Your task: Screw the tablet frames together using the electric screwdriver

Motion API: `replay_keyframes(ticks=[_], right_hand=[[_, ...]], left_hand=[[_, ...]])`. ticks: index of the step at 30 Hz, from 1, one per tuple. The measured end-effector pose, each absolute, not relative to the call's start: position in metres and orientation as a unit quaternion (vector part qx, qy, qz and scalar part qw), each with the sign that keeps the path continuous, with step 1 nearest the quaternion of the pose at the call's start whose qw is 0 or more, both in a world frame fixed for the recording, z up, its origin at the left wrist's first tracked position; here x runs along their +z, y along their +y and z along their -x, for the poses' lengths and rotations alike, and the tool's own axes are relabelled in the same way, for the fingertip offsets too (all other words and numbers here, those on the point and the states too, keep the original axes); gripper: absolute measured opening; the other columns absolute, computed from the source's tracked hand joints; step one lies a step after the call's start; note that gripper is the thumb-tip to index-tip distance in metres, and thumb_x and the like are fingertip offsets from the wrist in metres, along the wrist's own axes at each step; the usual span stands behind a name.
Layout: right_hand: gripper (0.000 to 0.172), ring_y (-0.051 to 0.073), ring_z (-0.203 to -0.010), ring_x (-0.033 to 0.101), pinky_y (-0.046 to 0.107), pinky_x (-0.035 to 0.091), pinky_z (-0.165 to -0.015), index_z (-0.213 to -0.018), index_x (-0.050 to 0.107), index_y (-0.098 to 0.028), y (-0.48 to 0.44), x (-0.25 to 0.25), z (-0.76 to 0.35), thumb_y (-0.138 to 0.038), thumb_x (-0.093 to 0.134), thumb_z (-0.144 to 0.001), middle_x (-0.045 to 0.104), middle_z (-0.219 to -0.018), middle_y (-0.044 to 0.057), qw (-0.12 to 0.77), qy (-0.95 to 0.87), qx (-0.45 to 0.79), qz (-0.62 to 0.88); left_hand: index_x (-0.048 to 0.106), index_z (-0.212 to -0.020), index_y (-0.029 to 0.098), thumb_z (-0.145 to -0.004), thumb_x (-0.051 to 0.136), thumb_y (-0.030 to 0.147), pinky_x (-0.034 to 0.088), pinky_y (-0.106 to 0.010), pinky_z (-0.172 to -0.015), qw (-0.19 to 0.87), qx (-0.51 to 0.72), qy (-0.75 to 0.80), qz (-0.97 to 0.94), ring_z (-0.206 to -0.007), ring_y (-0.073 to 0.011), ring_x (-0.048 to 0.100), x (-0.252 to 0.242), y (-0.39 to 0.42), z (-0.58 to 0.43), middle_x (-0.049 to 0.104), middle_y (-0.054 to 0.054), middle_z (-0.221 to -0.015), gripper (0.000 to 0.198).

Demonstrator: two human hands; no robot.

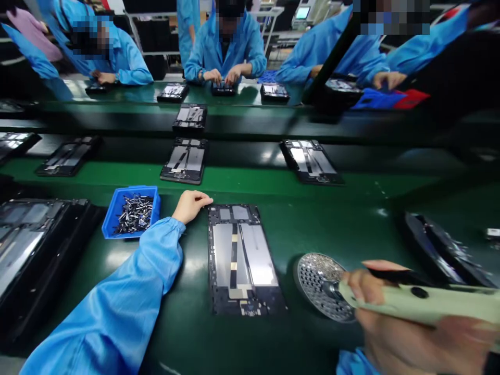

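An opened tablet chassis (241, 260) lies flat on the green mat in front of me, its silver plates and circuit boards showing. My left hand (190, 204), in a blue sleeve, rests at the chassis's top left corner with its fingers curled down on the mat, and I cannot see anything in them. My right hand (375, 291) is wrapped round a pale green electric screwdriver (422, 303). The screwdriver's tip points into a round perforated metal screw dish (318, 284) just right of the chassis.
A blue bin (117, 208) with several small metal parts sits left of my left hand. Dark trays (35, 250) lie at far left and far right. More open chassis (185, 160) ride the belt beyond. Several people in blue coats work across the line.
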State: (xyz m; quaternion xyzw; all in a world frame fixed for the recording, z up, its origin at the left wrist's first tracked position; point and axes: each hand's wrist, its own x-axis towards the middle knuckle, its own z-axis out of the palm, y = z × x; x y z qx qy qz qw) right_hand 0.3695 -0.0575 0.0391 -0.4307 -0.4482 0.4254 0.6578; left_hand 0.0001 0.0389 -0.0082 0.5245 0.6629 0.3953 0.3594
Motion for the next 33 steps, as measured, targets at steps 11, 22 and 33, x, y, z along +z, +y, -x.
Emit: replay_keyframes(ticks=[11,22,33], right_hand=[[0.069,0.018,-0.039,0.045,0.034,0.040,-0.045,-0.085,0.079,-0.019,-0.048,0.049,-0.351,-0.086,0.067,-0.072,0.045,-0.045,-0.002,0.651,-0.492,0.440,0.376],[0.060,0.014,-0.040,0.045,0.030,0.045,-0.045,-0.091,0.076,-0.018,-0.012,0.074,-0.269,-0.076,0.069,-0.082,0.047,-0.047,-0.003,0.603,-0.531,0.524,0.284],[0.058,0.011,-0.034,0.043,0.026,0.046,-0.041,-0.076,0.069,-0.018,0.064,0.048,-0.141,-0.076,0.072,-0.076,0.046,-0.040,-0.007,0.605,-0.481,0.549,0.317]], left_hand=[[0.082,-0.071,0.020,-0.075,0.084,0.015,0.051,-0.026,-0.081,0.344,0.358,0.618,-0.609,-0.080,-0.0169,0.068,-0.022,0.050,0.000,0.075,-0.002,-0.079,0.007],[0.076,-0.068,0.018,-0.075,0.089,0.026,0.045,-0.024,-0.070,0.322,0.360,0.640,-0.598,-0.066,-0.0144,0.063,-0.033,0.040,0.001,0.070,0.001,-0.065,0.017],[0.078,-0.069,0.018,-0.082,0.080,0.028,0.045,-0.025,-0.070,0.344,0.331,0.660,-0.580,-0.064,-0.0154,0.062,-0.029,0.046,-0.005,0.069,0.000,-0.062,0.017]])
